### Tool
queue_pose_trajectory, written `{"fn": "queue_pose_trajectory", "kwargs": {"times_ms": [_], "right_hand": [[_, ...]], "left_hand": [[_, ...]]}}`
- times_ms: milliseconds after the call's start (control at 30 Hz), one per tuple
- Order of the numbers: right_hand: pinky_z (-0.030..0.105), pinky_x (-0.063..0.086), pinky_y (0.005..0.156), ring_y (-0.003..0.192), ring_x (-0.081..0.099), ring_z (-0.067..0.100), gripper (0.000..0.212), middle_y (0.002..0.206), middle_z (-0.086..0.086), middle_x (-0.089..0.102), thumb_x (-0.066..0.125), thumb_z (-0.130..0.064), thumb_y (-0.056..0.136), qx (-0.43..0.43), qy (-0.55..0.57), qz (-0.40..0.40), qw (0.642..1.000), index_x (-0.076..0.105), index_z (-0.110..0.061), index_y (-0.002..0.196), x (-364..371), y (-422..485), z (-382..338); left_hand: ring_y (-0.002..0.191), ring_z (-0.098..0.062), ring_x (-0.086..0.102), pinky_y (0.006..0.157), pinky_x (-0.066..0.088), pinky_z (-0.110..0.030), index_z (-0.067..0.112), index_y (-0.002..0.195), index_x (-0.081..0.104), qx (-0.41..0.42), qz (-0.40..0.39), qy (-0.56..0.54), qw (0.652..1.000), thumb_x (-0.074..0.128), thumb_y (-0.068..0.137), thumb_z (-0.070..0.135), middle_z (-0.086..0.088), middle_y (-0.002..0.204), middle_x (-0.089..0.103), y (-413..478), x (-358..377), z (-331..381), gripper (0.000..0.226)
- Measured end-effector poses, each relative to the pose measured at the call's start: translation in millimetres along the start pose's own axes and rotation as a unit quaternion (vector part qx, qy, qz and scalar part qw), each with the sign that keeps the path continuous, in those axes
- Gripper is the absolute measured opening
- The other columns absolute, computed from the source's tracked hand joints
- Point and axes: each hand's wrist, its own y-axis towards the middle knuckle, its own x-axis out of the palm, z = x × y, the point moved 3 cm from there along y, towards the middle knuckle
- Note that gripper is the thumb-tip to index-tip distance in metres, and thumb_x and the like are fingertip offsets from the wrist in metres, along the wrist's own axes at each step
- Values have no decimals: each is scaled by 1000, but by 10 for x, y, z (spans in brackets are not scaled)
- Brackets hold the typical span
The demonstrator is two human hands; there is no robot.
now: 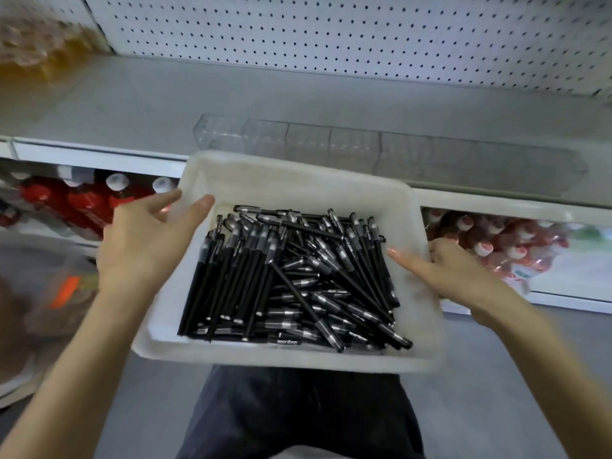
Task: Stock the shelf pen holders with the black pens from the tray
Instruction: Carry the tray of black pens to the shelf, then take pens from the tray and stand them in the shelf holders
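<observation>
Stocking not started, as far as visible. Tray is full of black pens, a loose pile, and sits just in front of the shelf edge, over the person's lap. Clear holders stand in a row on the shelf right behind the tray and look empty. Right hand grips the tray's right rim, thumb inside, fingers curled outside. Left hand is relaxed, fingers straight, straddling the left rim and holding no pen. Left to do: basically everything, i.e. pick pens & fill each holder.

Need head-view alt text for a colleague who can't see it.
A white tray of loose black pens, right hand gripping its right rim, left hand laid on its left rim, before a shelf with empty clear pen holders.
</observation>
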Motion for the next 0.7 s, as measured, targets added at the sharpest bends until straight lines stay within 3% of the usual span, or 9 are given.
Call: {"fn": "queue_pose_trajectory", "kwargs": {"times_ms": [100, 167, 300, 333, 433, 467, 567, 633, 700], "right_hand": [[41, 56, 74, 83, 66, 19, 86, 92, 5, 68, 58, -81, 54, 30, 7, 20, 999, 59, -11, 103, -30, 141, -37], [40, 56, 70, 78, 65, 19, 90, 88, 6, 66, 57, -82, 55, 46, -22, 28, 998, 55, -8, 104, -47, 183, -103], [43, 57, 71, 76, 66, 20, 107, 85, 9, 67, 52, -89, 46, 63, -15, 49, 997, 52, -3, 111, -100, 196, -204], [45, 56, 73, 78, 65, 21, 105, 86, 10, 67, 54, -86, 50, 62, -7, 51, 997, 51, -2, 112, -84, 168, -209], [46, 49, 80, 83, 60, 29, 58, 85, 10, 56, 61, -56, 77, 26, 11, 104, 994, 52, -3, 100, -35, 138, -97], [47, 48, 82, 88, 60, 33, 51, 89, 9, 55, 62, -52, 79, 11, 17, 128, 992, 50, -5, 96, -42, 155, -64], [46, 48, 90, 102, 58, 27, 69, 110, 7, 58, 64, -57, 77, 24, 70, 157, 985, 44, -5, 117, -38, 133, 114], [41, 47, 90, 104, 55, 23, 71, 112, 5, 56, 63, -57, 79, 15, 77, 173, 982, 43, -5, 122, -57, 123, 222], [37, 45, 86, 102, 53, 23, 69, 110, 5, 55, 63, -55, 80, 15, 70, 201, 977, 43, -5, 123, -96, 108, 198]], "left_hand": [[106, -25, 62, 94, 46, -50, 43, 131, 47, 5, -13, 40, 999, 52, 57, 83, 3, 114, 66, 119, 165, 1, 84], [113, -28, 58, 96, 43, -49, 41, 138, 40, 3, -18, 78, 997, 52, 66, 79, 1, 123, 63, 146, 221, 78, 82], [118, -30, 54, 98, 40, -48, 28, 137, 46, -30, -25, 84, 996, 50, 68, 74, -3, 127, 61, 273, 309, 89, 83], [117, -29, 55, 98, 42, -48, 26, 134, 50, -41, -29, 78, 996, 52, 69, 73, -3, 125, 62, 265, 333, 65, 80], [111, -24, 59, 98, 44, -45, 20, 129, 56, -15, 6, -4, 1000, 58, 73, 68, -4, 120, 65, 147, 487, -47, 74], [111, -23, 59, 98, 44, -39, 17, 129, 57, -3, 23, -19, 1000, 61, 77, 62, -5, 120, 65, 100, 529, -52, 68], [110, -19, 59, 94, 42, -28, 13, 127, 58, -8, 23, -36, 999, 64, 82, 50, -5, 117, 65, 17, 607, -88, 59], [109, -16, 60, 99, 44, -33, 15, 130, 56, 5, 27, -81, 996, 64, 78, 57, -4, 118, 65, -51, 588, -66, 68], [101, -10, 61, 95, 44, -26, 15, 130, 56, 19, 34, -97, 995, 64, 76, 59, 2, 110, 67, -111, 542, 63, 70]]}}
